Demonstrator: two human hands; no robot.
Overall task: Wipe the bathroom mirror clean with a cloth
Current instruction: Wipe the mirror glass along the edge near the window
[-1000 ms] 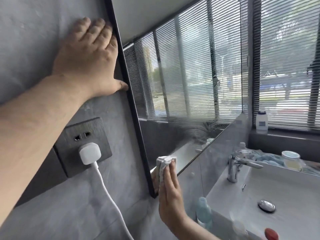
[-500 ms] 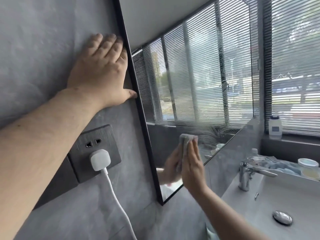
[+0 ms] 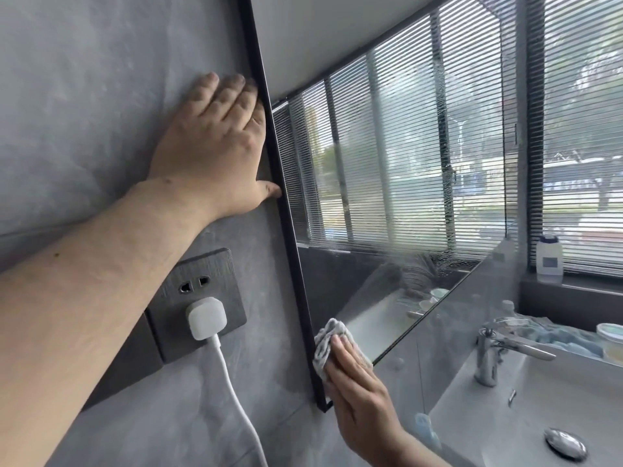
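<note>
The black-framed mirror (image 3: 387,170) hangs on the grey wall and reflects window blinds. Wet streaks and droplets show on its lower right glass. My right hand (image 3: 357,396) presses a crumpled light grey cloth (image 3: 328,342) flat against the mirror's bottom left corner. My left hand (image 3: 215,150) lies flat on the wall, fingers spread, touching the mirror's left frame edge; it holds nothing.
A dark wall socket (image 3: 199,298) with a white plug (image 3: 206,317) and cable sits below my left arm. A grey sink (image 3: 526,416) with a chrome tap (image 3: 495,352) lies at the lower right. A white bottle (image 3: 549,257) stands on the window sill.
My right hand with the cloth went up the glass, then came back down and left to the bottom corner. My left hand stays on the wall.
</note>
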